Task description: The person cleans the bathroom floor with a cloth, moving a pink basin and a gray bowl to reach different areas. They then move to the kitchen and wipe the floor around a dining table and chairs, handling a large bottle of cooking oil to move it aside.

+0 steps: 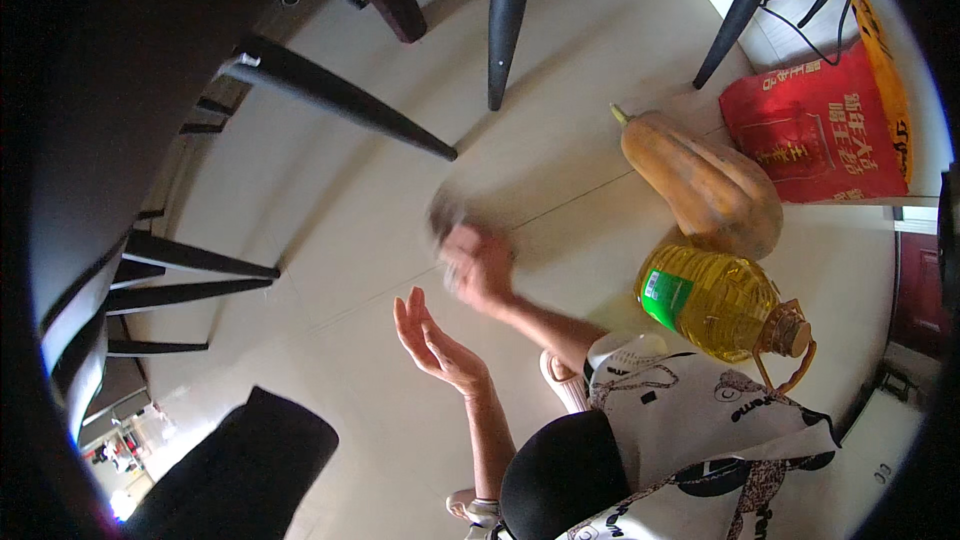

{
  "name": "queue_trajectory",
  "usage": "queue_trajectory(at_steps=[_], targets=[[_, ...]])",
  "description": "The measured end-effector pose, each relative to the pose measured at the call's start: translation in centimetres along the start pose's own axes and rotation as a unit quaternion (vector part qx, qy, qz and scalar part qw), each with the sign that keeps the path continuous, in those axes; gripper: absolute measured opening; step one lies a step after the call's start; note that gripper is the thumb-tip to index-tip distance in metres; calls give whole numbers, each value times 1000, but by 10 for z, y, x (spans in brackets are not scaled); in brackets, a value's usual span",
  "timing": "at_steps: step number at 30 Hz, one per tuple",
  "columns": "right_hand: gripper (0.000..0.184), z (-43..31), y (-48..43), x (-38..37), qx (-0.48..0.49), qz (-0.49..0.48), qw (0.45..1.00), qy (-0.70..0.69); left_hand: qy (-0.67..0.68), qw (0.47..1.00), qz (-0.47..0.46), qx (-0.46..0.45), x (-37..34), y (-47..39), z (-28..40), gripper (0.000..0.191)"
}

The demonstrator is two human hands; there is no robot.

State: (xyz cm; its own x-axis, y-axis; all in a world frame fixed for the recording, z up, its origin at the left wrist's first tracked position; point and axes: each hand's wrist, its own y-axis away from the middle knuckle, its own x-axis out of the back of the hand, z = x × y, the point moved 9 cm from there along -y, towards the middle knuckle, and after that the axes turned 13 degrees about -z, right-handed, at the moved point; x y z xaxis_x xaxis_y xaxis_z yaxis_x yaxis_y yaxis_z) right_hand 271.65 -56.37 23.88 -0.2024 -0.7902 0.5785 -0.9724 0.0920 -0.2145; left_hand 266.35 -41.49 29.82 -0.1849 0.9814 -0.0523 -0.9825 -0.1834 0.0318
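Observation:
My right hand (480, 264) is blurred over the pale tiled floor (360, 262), its fingers closed around a dark, blurred object (445, 214). What that object is cannot be made out. Lower and to the left, my left hand (439, 352) is raised with its fingers apart and nothing in it. To the right of my right arm, a large plastic bottle of yellow cooking oil (709, 300) lies on its side, with a green label and a carrying handle. Against its far side rests a long tan pumpkin (697, 176), its stem pointing away to the upper left.
A red bag (821, 127) bearing writing stands behind the pumpkin, against an orange-yellow package (881, 82). Dark tapered furniture legs (360, 105) stand along the top and left. Black cables (810, 15) hang at upper right. A black padded shape (232, 472) fills the lower left.

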Motion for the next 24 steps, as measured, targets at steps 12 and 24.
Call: queue_trajectory(at_steps=[12,24], targets=[[29,30,-33,28,-240,68,896,-368,7,998,53,25,63,39,-15,42],[39,61,-254,70,-39,174,945,273,6,998,8,59,38,27,-22,39]])
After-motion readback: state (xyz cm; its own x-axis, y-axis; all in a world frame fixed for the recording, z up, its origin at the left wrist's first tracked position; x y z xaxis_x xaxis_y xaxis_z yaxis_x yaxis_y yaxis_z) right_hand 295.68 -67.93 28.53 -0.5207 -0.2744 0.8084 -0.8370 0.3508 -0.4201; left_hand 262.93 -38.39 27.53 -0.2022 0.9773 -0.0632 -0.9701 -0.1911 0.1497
